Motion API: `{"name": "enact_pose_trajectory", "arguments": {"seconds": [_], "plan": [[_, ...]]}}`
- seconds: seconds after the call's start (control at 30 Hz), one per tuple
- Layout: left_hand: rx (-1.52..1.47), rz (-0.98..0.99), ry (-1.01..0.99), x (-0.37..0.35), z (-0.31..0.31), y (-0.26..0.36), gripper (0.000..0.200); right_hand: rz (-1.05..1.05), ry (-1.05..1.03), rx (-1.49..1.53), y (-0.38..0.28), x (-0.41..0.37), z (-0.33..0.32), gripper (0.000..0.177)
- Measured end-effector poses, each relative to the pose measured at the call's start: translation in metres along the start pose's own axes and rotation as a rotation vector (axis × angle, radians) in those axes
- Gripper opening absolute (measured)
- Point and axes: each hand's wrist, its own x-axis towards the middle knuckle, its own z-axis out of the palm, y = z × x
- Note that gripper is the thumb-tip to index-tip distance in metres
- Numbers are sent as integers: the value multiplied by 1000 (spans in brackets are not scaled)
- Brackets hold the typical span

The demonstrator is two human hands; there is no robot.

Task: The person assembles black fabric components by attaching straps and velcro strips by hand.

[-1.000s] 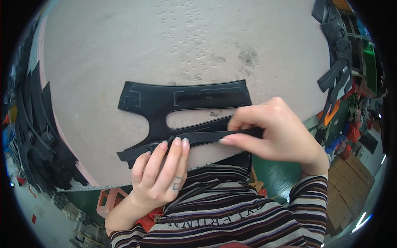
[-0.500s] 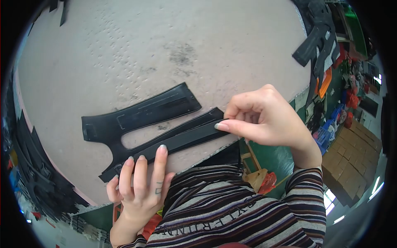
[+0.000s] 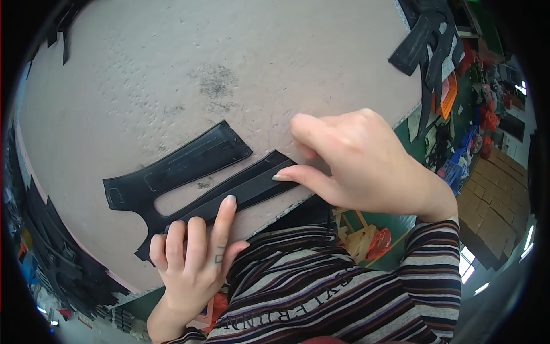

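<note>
A flat black leather-like piece (image 3: 183, 163) with two long arms lies on the table in front of me. Along its nearer arm runs a narrow black strip (image 3: 252, 188). My left hand (image 3: 195, 258) presses the strip with a stretched index finger, while its other fingers bend over the near left end of the piece. At the strip's right end, the thumb of my right hand (image 3: 358, 163) lies on top, its bent index finger raised and apart from the thumb. The remaining right fingers are mostly hidden.
The pale, scuffed table (image 3: 149, 34) has its near edge against my body. Black cut pieces (image 3: 54, 246) are heaped along the left edge, and more black pieces (image 3: 421, 43) hang at the far right corner. Cardboard boxes (image 3: 490, 200) stand to the right, beyond a wooden stool (image 3: 352, 235).
My right thumb has gone from pinching the strip's end to lying flat on it, with the index finger lifted away. My left fingers have curled more. The view has shifted slightly.
</note>
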Motion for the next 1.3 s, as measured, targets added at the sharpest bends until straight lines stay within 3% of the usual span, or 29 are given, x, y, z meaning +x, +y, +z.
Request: {"name": "enact_pose_trajectory", "arguments": {"seconds": [0.1, 0.13, 0.2, 0.4, 0.5, 0.6, 0.67, 0.73, 0.83, 1.03, 1.13, 1.17, 1.27, 1.3], "plan": [[-10, 73, 43, 12, 4, -3, 44, -456, 425, -110, -10, -18, 36, 26], [-22, 90, 46, 11, 5, -5, 44, -583, 423, -111, -21, -25, 62, 37], [-37, 127, 59, 10, 9, -11, 43, -454, 223, -58, -27, -32, 83, 51], [-186, -10, 171, -9, 19, 2, 43, -292, 277, -213, -17, -57, 77, 53], [-184, -46, 225, 2, 17, 4, 42, -365, 386, -369, -25, -40, 65, 41], [-500, -223, 196, -12, -7, -36, 45, -513, 447, -411, -23, -19, 52, 32], [-640, -575, 341, -47, -14, -53, 39, -574, 432, -429, -30, -8, 48, 31], [-692, -732, 372, -75, -13, -62, 36, -678, 403, -396, -38, 5, 56, 26], [-653, -626, 267, -77, -6, -61, 40, -907, 424, -208, -65, 29, 80, 9], [-598, -546, 222, -60, -2, -59, 34, -866, 395, -169, -72, 41, 92, 13], [-843, -557, 230, -69, -6, -47, 27, -852, 414, -171, -70, 41, 95, 16], [-896, -644, 315, -68, -3, -41, 16, -846, 408, -175, -71, 42, 95, 18], [-1035, -824, 340, -65, 7, -40, 8, -828, 373, -221, -78, 44, 94, 28], [-996, -803, 378, -64, 12, -42, 7, -824, 351, -258, -81, 45, 93, 31]]}}
